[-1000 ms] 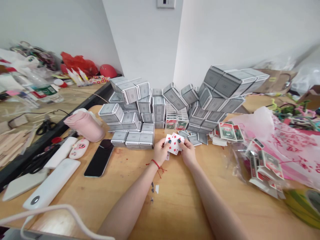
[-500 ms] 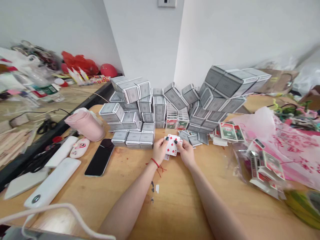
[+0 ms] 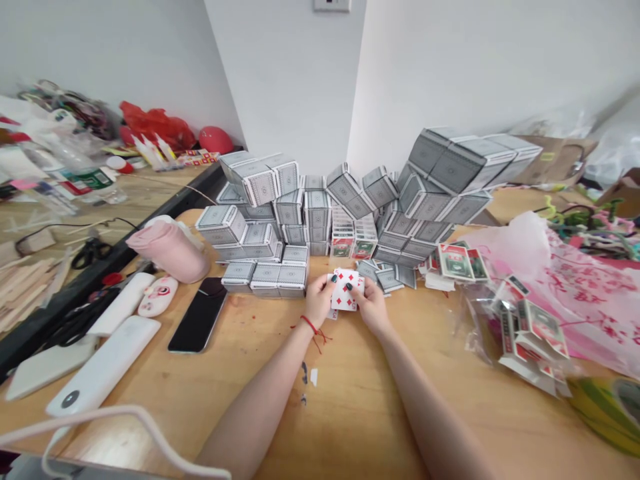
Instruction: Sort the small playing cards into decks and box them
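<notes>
Several playing cards (image 3: 343, 300) are held face up over the near middle of the desk, with red diamonds on the top one. My left hand (image 3: 320, 299) pinches their left side, thumb on top. At the right side my right hand (image 3: 371, 306) grips them too, its thumb lying across the top card. Another card corner pokes out below the left thumb; the rest of it is hidden. Just beyond my hands, folded grey-backed cards (image 3: 389, 276) lie loose on the desk. Behind rise stacked blocks of grey-backed cards (image 3: 265, 241), some tilted.
To the left lie a black-screened phone (image 3: 197, 317), a white power bank (image 3: 103, 367) and a pink cloth roll (image 3: 170, 248). At right are opened card boxes (image 3: 535, 340), a pink plastic bag (image 3: 565, 287) and yellow tape (image 3: 607, 410). Tall blocks (image 3: 460, 163) lean outward at the back right.
The right thumb has slid slightly left and down on the top card. Both hands keep hold of the cards in nearly the same place, and the stacks stand as before.
</notes>
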The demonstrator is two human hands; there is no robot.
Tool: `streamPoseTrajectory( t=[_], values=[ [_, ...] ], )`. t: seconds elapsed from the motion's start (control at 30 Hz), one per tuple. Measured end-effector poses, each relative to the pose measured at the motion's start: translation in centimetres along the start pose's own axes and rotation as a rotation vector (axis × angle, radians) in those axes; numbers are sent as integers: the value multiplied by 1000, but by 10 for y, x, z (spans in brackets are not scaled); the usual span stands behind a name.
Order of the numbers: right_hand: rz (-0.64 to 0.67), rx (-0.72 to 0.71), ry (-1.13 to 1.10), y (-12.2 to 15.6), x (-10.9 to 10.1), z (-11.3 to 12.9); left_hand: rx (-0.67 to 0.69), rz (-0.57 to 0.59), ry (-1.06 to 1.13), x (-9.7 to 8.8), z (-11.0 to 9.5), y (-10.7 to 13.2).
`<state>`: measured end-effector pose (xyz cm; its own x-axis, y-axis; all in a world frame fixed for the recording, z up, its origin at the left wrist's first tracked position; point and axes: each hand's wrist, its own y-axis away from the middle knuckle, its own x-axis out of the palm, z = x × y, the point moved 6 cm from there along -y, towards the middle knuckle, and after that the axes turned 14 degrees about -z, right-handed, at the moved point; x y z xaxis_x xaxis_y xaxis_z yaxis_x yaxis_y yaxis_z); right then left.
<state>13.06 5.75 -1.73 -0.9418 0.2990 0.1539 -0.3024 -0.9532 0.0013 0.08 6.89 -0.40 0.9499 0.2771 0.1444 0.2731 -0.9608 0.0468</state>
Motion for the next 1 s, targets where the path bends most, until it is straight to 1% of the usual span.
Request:
streamPoseTrajectory(
  t=[0.17,0.4,0.6,0.87,1.0],
  values=[
    [11,9,-13,1,1,1,-37,17,22,1,2,-1],
    [15,26,-24,3,2,3,-69,27,62,2,-3,2],
    [16,12,8,2,2,2,-59,0,57,1,-1,1],
    [16,2,21,0,1,-1,-40,25,39,2,2,0],
    [13,-5,6,0,1,-1,-4,34,3,2,1,0]
  ],
)
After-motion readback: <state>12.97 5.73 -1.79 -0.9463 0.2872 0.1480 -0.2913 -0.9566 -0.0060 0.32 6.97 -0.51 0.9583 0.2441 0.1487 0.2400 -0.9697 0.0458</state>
